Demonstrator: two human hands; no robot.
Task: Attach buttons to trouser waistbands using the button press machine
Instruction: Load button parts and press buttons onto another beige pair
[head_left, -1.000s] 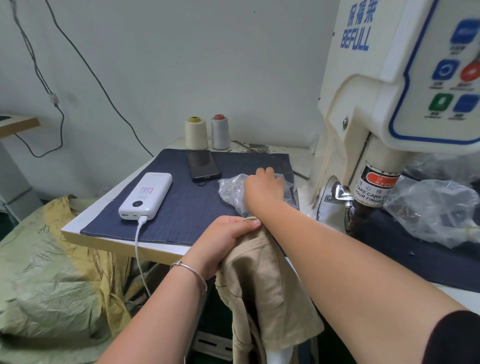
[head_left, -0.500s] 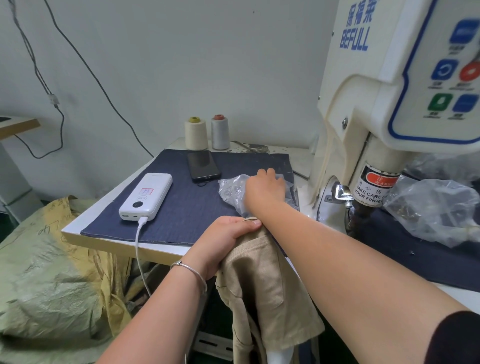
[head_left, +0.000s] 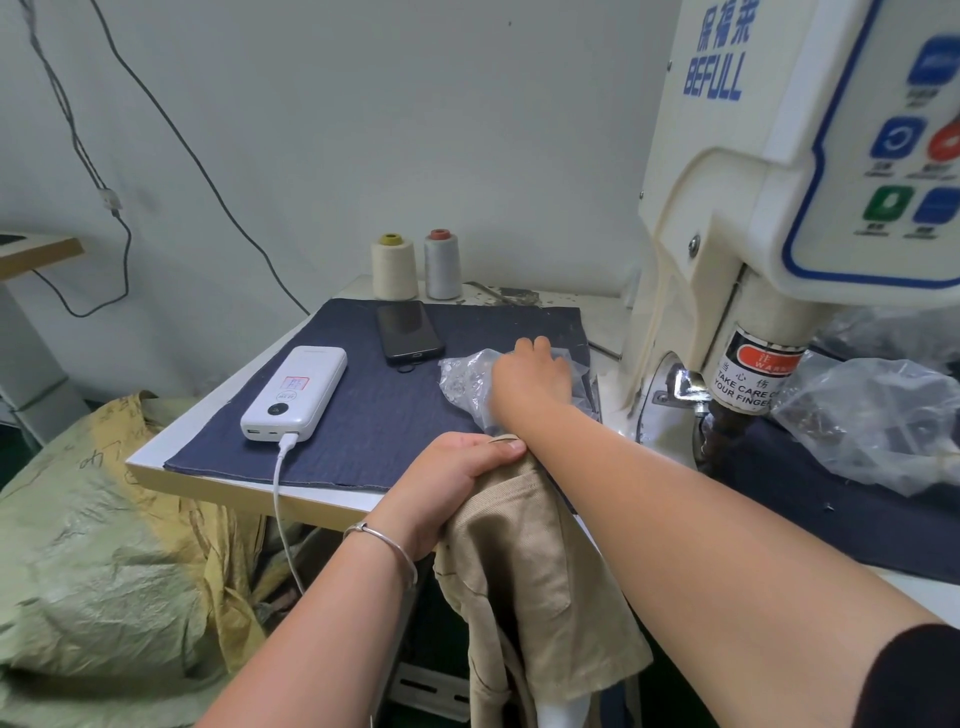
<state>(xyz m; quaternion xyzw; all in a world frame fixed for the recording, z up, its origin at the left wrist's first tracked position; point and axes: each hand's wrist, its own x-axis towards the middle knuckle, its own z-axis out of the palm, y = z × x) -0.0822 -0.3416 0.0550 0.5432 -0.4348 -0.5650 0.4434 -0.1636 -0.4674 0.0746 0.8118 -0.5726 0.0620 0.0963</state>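
The right hand (head_left: 532, 376) has barely shifted in the plastic bag (head_left: 467, 376).

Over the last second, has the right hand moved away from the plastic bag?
No. The right hand sits on the clear plastic bag, as far from the phone as before.

The left hand (head_left: 457, 478) gripped the top edge of tan trousers (head_left: 535, 587) at the near edge of the navy mat (head_left: 374, 415). On the mat, the right hand (head_left: 532, 376) reached into a clear button bag (head_left: 465, 376), just left of the press machine (head_left: 769, 218).
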